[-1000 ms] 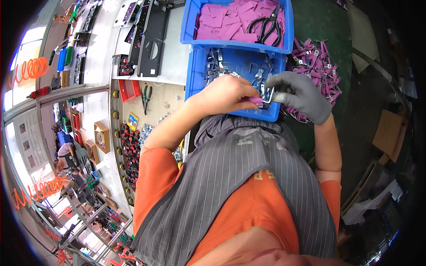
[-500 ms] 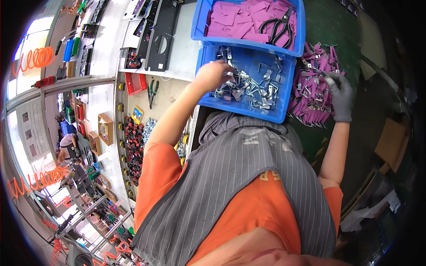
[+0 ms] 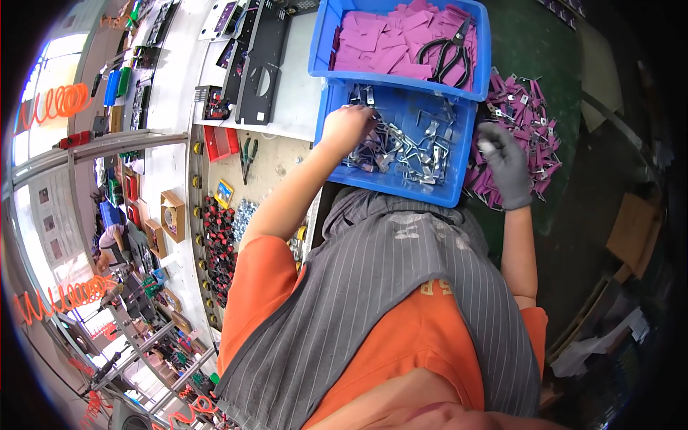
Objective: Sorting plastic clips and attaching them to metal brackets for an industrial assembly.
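Head view: the left hand [image 3: 349, 123], bare, has moved deeper into the near blue bin [image 3: 398, 188] and now sits at its far left corner, fingers curled down among the loose metal brackets [image 3: 408, 147]; I cannot tell whether it has closed on one. A second ago both hands met over this bin's front edge. The right hand [image 3: 504, 163], in a grey glove, has since swung out to the side and now rests half open on the heap of purple tagged pieces [image 3: 527, 125] lying on the green mat [image 3: 566, 57], something small and pale at its fingertips. So one piece looks set down and another is being fetched. Behind, a second blue bin [image 3: 324, 43] holds purple cards [image 3: 390, 39] and black scissors [image 3: 448, 57]. Pliers [image 3: 248, 154] lie on the counter [image 3: 276, 172].
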A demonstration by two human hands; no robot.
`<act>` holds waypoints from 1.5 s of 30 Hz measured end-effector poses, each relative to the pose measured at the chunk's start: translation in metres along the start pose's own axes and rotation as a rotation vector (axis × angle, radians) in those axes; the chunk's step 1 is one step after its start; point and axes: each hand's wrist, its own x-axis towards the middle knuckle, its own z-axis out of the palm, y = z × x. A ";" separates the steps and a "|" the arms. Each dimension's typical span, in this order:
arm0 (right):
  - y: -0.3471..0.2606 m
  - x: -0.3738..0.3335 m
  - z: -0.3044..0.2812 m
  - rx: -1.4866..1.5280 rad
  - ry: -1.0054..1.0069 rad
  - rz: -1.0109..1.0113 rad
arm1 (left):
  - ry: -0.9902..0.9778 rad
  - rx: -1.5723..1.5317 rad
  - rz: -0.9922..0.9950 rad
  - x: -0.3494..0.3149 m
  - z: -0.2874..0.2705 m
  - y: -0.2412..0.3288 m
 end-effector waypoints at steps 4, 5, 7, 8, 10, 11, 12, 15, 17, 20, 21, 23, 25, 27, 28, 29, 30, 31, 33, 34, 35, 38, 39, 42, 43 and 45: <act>-0.012 0.002 0.034 0.080 -0.166 -0.041 | 0.226 -0.898 -0.284 -0.022 -0.031 0.017; -0.015 0.004 0.046 0.259 -0.201 0.040 | 0.201 -0.984 -0.263 -0.025 -0.035 0.024; -0.022 0.005 0.058 0.416 -0.284 0.065 | 0.160 -1.054 -0.288 -0.028 -0.041 0.038; -0.026 0.006 0.064 0.474 -0.329 0.089 | 0.169 -1.088 -0.193 -0.027 -0.043 0.043; -0.032 0.013 0.066 0.504 -0.414 0.137 | 0.140 -0.882 -0.001 -0.027 -0.051 0.050; -0.035 0.015 0.066 0.537 -0.536 0.211 | 0.152 -0.853 0.123 -0.026 -0.055 0.052; -0.037 0.017 0.068 0.521 -0.532 0.205 | 0.152 -0.786 0.182 -0.023 -0.059 0.053; -0.038 0.019 0.063 0.648 -0.499 0.334 | 0.232 -0.737 0.203 -0.012 -0.073 0.049; -0.034 0.016 0.059 0.648 -0.452 0.337 | 0.287 -0.626 0.081 0.001 -0.082 0.035; -0.026 0.010 0.057 0.685 -0.433 0.349 | 0.324 -0.348 -0.088 0.038 -0.091 0.009; -0.023 0.007 0.057 0.702 -0.394 0.387 | 0.342 -0.369 -0.055 0.051 -0.092 0.003; -0.020 0.002 0.057 0.740 -0.385 0.411 | 0.240 -0.267 -0.241 0.076 -0.092 -0.007; -0.017 -0.001 0.059 0.697 -0.358 0.403 | 0.250 -0.225 -0.301 0.097 -0.091 -0.016; -0.016 -0.002 0.060 0.675 -0.363 0.374 | 0.148 -0.170 -0.470 0.114 -0.089 -0.025; -0.015 -0.002 0.060 0.664 -0.329 0.376 | 0.154 -0.191 -0.433 0.120 -0.086 -0.027; -0.014 -0.002 0.061 0.659 -0.336 0.383 | 0.120 -0.208 -0.443 0.123 -0.083 -0.030; -0.013 -0.003 0.062 0.668 -0.360 0.395 | 0.078 -0.202 -0.481 0.126 -0.080 -0.033; -0.013 -0.003 0.063 0.660 -0.335 0.389 | 0.082 -0.221 -0.446 0.128 -0.078 -0.036; -0.012 -0.004 0.064 0.754 -0.331 0.399 | 0.135 -0.395 -0.485 0.127 -0.075 -0.042; -0.012 -0.004 0.064 0.753 -0.299 0.391 | 0.131 -0.419 -0.444 0.125 -0.074 -0.044; -0.013 -0.005 0.063 0.713 -0.311 0.402 | 0.192 -0.475 -0.437 0.123 -0.073 -0.046; -0.017 -0.005 0.060 0.645 -0.356 0.404 | 0.264 -0.564 -0.409 0.115 -0.076 -0.045; -0.019 -0.005 0.059 0.621 -0.422 0.398 | 0.278 -0.549 -0.384 0.113 -0.077 -0.043; -0.023 -0.003 0.057 0.569 -0.440 0.394 | 0.360 -0.373 -0.310 0.106 -0.082 -0.034; -0.024 -0.002 0.058 0.555 -0.413 0.401 | 0.424 -0.194 -0.288 0.104 -0.084 -0.030; -0.026 -0.002 0.059 0.556 -0.458 0.363 | 0.483 -0.287 -0.220 0.097 -0.091 -0.024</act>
